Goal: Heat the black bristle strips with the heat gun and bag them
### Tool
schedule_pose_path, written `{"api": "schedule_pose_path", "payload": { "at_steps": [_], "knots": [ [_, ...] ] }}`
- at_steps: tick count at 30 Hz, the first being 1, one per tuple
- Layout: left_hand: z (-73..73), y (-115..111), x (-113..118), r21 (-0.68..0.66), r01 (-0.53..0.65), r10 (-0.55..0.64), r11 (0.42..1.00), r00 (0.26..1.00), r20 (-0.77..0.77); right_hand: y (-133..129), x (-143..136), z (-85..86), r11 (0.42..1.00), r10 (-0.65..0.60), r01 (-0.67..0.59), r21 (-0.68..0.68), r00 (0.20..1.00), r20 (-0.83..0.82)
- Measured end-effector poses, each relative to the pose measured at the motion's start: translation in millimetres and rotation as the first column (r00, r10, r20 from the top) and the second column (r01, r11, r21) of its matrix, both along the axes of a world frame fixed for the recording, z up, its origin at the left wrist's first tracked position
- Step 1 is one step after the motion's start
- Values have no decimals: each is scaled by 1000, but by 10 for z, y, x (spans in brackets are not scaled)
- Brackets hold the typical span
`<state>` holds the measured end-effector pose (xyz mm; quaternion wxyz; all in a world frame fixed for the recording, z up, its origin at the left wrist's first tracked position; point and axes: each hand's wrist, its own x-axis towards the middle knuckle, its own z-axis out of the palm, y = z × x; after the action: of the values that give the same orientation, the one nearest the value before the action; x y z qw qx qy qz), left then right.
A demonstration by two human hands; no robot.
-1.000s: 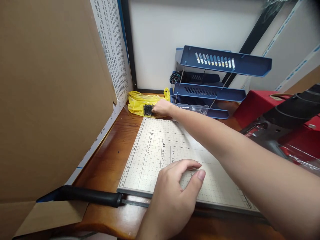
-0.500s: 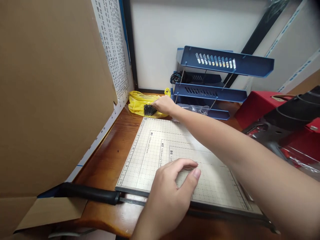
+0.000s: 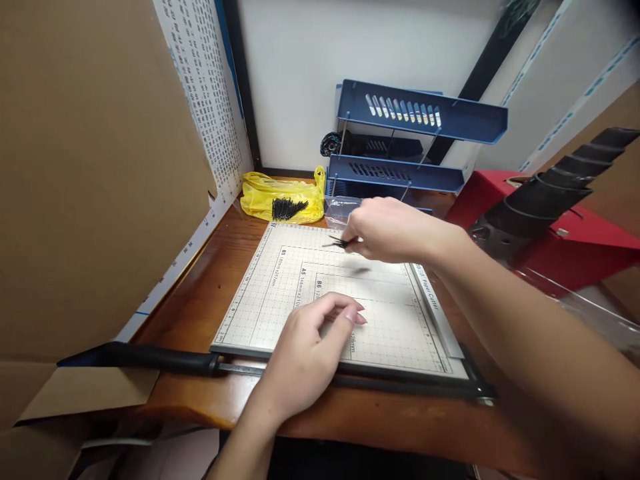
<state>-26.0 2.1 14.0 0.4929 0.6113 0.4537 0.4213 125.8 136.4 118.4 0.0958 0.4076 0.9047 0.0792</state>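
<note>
My right hand (image 3: 383, 230) is closed on a few thin black pieces (image 3: 339, 242), held just above the far part of the cream gridded paper cutter board (image 3: 265, 293). Near the board's front edge is my left hand (image 3: 313, 343), its fingers curled with thumb and fingertips close together; whatever may be between them is too small to make out. A pile of similar black pieces (image 3: 289, 209) lies on a yellow plastic bag (image 3: 257, 193) behind the board. The cutter's black handle (image 3: 170, 358) points out to the left.
Cardboard (image 3: 95, 173) rises along the left side. Blue tiered trays (image 3: 420, 117) stand at the back, with clear plastic (image 3: 343, 207) in front. At the right are a red box (image 3: 595, 243) and a black ribbed object (image 3: 540, 200). The wooden table (image 3: 195, 287) has its edge in front.
My right hand has moved from the pile on the yellow bag back over the board, with black pieces in its fingers. The camera view has shifted; my left hand stays over the board's front.
</note>
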Motion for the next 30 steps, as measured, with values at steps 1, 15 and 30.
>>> {"api": "schedule_pose_path", "payload": {
  "at_steps": [1, 15, 30],
  "knots": [
    [11, 4, -4, 5, 8, -8, 1000, 1000, -7, -49, 63, -28, 999, -31, 32, -33, 999, 34],
    [361, 910, -33, 149, 385, -109, 911, 572, -813, -259, 269, -162, 925, -215, 192, -327, 976, -36],
    [361, 1392, 274, 44, 685, -417, 727, 491, -765, -270, 1174, -688, 816, -577, 474, -330, 633, -517]
  ]
}}
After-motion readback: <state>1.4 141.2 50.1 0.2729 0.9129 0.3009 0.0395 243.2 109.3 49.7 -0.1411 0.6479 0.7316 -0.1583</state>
